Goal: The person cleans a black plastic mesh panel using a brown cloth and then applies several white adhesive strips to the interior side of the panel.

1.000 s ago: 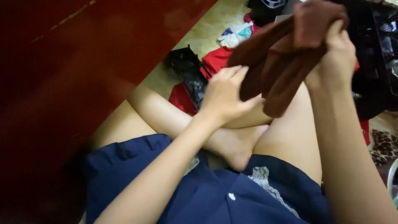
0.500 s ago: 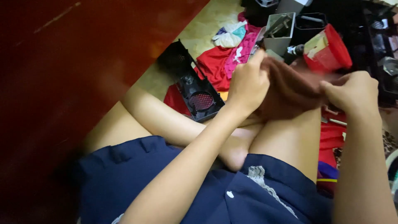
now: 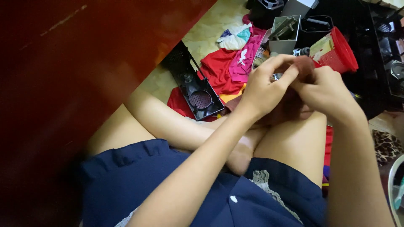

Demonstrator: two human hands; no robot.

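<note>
Brown cloth (image 3: 304, 64) btwn both hands' fingers (image 3: 281, 77)

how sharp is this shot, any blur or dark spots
Head view: the left hand and right hand, gripping a crumpled brown cloth, are slightly soft but readable; the dark red wooden panel at left is blurred and darkens toward the bottom corner; the red plastic basket and floor clutter look fairly sharp, evenly lit.

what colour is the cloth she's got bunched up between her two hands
Brown, a dull reddish brown. The cloth shows best in the head view, the only one.
</note>
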